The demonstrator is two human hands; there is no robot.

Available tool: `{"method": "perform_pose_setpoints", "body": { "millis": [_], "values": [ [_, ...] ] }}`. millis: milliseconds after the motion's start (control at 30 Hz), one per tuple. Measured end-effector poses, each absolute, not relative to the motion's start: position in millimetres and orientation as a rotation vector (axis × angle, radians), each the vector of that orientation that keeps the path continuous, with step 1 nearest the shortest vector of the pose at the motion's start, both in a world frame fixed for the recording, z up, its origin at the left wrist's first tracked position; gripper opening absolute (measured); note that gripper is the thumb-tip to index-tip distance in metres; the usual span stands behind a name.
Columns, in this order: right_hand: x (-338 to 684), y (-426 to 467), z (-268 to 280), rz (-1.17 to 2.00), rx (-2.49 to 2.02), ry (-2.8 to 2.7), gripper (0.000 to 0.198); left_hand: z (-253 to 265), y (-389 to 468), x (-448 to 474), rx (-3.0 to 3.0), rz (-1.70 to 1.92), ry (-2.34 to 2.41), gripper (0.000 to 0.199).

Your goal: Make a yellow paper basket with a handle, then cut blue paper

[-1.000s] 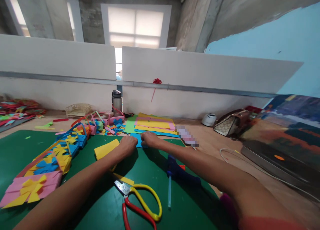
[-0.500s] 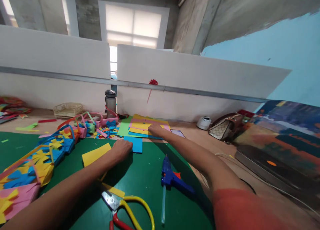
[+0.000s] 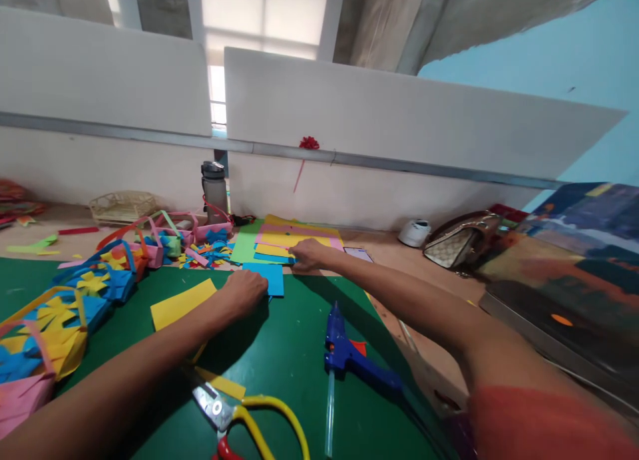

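Observation:
My left hand [image 3: 244, 291] is closed at the left edge of a small blue paper piece [image 3: 274, 279] on the green mat, its fingertips mostly hidden. Farther forward, my right hand [image 3: 310, 253] pinches the near right edge of yellow paper [image 3: 273, 250] on a stack of coloured sheets; blue paper shows just below it. A folded yellow paper [image 3: 182, 303] lies beside my left wrist. Nearer me are scissors [image 3: 219, 410] with yellow and red handles and a blue glue gun [image 3: 339, 353] with a clear glue stick.
Small paper baskets [image 3: 104, 283] with paper flowers line the left side. Paper scraps [image 3: 214, 250] lie near a grey bottle [image 3: 215, 194]. At the right are a white device [image 3: 414, 233], a handbag [image 3: 454, 243], a dark case [image 3: 554, 327] and cables.
The view has tilted slightly downward. My right hand has come down to the near edge of the stack, covering blue paper that showed there before. My left hand stays by the blue piece.

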State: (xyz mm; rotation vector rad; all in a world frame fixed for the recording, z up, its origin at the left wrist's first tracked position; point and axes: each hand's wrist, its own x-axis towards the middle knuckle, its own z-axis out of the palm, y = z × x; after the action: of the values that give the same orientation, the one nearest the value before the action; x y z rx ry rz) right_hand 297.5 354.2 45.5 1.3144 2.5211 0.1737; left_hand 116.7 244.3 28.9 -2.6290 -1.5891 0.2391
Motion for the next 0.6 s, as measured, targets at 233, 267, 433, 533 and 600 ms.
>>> {"method": "perform_pose_setpoints", "body": {
  "millis": [233,267,433,533,600],
  "values": [
    [294.3,356.1,46.6,0.141,1.464,2.48,0.029,31.3,242.3,115.0,-2.647,0.232,-1.561,0.022],
    [297.7,360.5,51.4,0.127,1.495,2.48,0.029,31.6,242.6,114.7,-2.646,0.228,-1.563,0.022],
    [313.5,371.1,64.9,0.006,1.544,2.502,0.03,31.4,244.5,114.6,-2.642,0.229,-1.59,0.022],
    [314.4,365.8,63.1,-0.079,1.495,2.538,0.028,30.8,244.2,114.8,-2.644,0.226,-1.59,0.022],
    [312.0,360.2,60.7,-0.11,1.45,2.567,0.027,30.5,243.7,114.8,-2.647,0.223,-1.58,0.022]
  ]
}}
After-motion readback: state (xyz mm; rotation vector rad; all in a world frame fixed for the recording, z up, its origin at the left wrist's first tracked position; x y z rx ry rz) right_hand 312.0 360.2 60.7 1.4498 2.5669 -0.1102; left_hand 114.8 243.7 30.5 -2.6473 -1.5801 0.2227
